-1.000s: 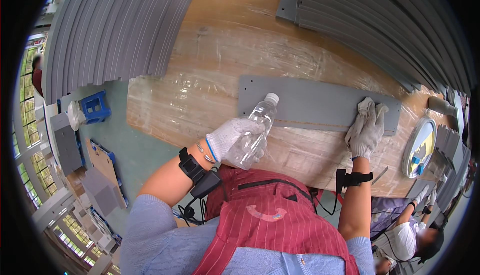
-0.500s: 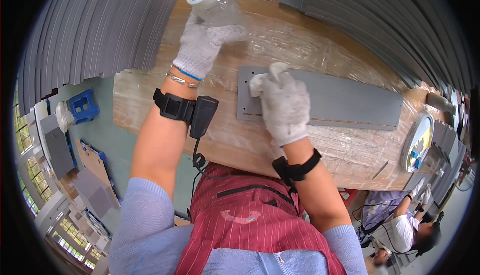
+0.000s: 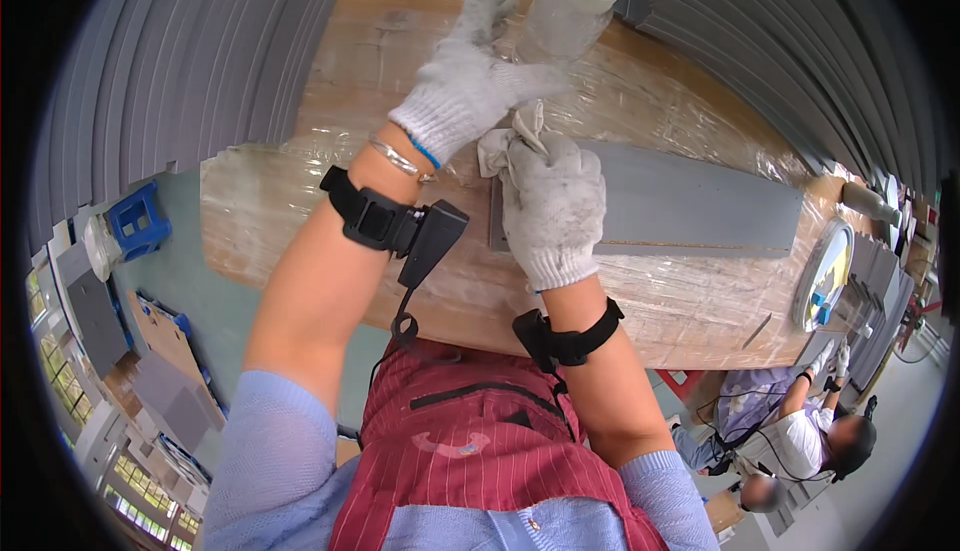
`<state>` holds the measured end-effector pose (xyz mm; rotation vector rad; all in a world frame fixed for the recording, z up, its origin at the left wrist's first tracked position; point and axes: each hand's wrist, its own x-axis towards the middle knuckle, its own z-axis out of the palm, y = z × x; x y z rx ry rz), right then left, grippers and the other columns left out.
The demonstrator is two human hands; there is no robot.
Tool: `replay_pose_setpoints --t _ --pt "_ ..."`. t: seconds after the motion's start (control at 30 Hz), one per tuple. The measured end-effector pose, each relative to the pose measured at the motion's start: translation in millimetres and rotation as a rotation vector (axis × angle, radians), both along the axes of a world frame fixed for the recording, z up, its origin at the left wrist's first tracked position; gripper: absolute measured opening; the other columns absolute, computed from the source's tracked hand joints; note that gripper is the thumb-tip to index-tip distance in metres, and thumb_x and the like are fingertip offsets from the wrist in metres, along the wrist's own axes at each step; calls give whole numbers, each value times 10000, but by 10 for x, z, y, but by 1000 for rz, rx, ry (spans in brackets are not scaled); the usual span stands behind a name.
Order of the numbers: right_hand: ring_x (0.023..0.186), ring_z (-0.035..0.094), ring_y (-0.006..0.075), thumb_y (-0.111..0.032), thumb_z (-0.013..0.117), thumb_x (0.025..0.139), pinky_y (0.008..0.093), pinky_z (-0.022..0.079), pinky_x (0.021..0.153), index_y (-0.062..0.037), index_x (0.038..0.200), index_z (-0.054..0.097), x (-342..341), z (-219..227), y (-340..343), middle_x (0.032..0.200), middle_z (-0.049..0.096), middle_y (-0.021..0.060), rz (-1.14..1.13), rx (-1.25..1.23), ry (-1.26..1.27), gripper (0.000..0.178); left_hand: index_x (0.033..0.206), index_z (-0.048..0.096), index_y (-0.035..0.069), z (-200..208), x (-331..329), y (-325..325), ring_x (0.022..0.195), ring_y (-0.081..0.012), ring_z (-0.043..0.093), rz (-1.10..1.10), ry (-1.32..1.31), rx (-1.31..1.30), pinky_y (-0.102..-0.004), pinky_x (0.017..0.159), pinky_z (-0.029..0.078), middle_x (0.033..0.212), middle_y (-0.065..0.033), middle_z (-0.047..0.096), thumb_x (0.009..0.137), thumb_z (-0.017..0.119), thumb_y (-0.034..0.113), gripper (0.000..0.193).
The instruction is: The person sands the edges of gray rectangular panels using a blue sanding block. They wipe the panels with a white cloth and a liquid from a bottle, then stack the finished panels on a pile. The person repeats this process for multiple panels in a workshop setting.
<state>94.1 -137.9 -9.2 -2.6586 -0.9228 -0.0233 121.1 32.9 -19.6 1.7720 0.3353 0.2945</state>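
My left hand (image 3: 465,86), in a white knit glove, has its fingers spread apart. Between its thumb and fingers stands a clear plastic bottle (image 3: 562,26) with a white cap, and a gap shows between palm and bottle. My right hand (image 3: 555,201), gloved too, is closed on a whitish cloth (image 3: 494,154) that sticks out past its fingers. It rests over the left end of a long grey board (image 3: 690,201), which lies flat on the plastic-wrapped table (image 3: 380,261).
Stacked grey boards stand at the left (image 3: 200,61) and far right (image 3: 770,41). Toward the table's right end is a round white lid-like container (image 3: 825,276) with something blue on it. Beyond are a co-worker (image 3: 800,431) at the right and a blue stool (image 3: 140,223) at the left.
My left hand has carried the bottle to the right, and its fingers have come apart around it. The right hand with the cloth has shifted slightly left over the board's end.
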Motion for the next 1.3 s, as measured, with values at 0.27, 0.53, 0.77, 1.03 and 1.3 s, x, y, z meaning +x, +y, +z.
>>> replay_pose_setpoints --t 0.27,0.53,0.77,1.03,1.3 --pt "782 662 253 11 610 876 373 538 645 -84 1066 698 584 -208 -852 1028 595 188 -578 75 5 230 1131 583 0 -1 -1462 -425 660 -99 602 25 561 -311 -264 626 506 793 -32 663 827 729 146 368" --pt "921 663 327 -116 696 842 427 545 769 -92 1034 712 318 -28 81 1040 662 144 -196 151 39 195 908 598 28 -24 -1379 -712 585 -123 584 -72 638 -77 -297 595 509 670 -78 654 761 763 139 248" --pt "908 652 350 -138 706 840 439 533 791 -94 1097 707 524 -42 -240 1044 639 173 -426 88 15 261 895 607 32 -84 -1260 -973 615 -185 629 -181 544 15 -310 629 524 701 -121 661 756 781 153 253" --pt "954 609 291 -203 629 922 431 517 796 -140 1066 678 1082 -159 -836 1059 640 101 -558 5 -161 165 805 591 17 -5 -1261 -958 579 -84 573 -140 654 -126 -268 562 491 642 -65 653 732 783 112 226" --pt "835 630 271 -163 590 835 441 509 659 -153 1028 657 476 -91 -465 1011 607 75 6 102 42 205 786 563 30 89 -1047 -1078 504 -98 571 3 838 -416 -256 453 467 621 -40 614 729 764 30 209"
